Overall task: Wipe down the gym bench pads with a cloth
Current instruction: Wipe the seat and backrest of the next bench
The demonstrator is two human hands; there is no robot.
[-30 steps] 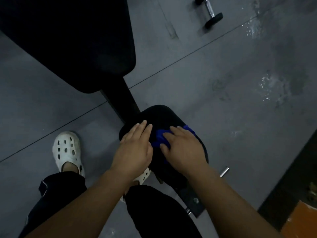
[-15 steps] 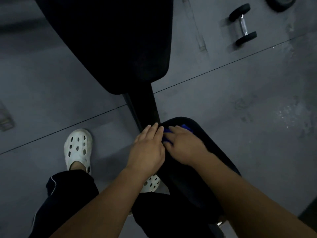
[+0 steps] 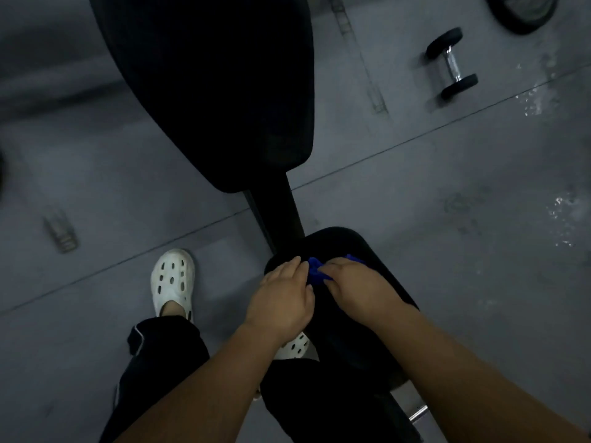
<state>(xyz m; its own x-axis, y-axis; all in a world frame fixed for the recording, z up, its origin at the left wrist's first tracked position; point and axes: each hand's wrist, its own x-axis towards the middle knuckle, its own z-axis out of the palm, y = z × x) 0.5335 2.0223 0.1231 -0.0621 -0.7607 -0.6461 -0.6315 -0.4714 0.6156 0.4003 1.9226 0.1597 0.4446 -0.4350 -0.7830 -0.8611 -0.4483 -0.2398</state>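
On the small black padded seat [image 3: 335,241], a crumpled blue cloth [image 3: 315,272] is lying at the front end between both hands. The right hand [image 3: 361,289] is gripping it with curled fingers. The left hand [image 3: 281,298] is touching it; pinching or not, cannot tell. Risk: the wadded cloth is covering little surface, likely skipping patches. The long black back pad [image 3: 224,91] is waiting.

Open floor [image 3: 447,266] lay right of the small pad [image 3: 351,244]; the large pad [image 3: 224,91] and frame bar [image 3: 278,212] stood ahead, a dumbbell [image 3: 452,63] well apart.
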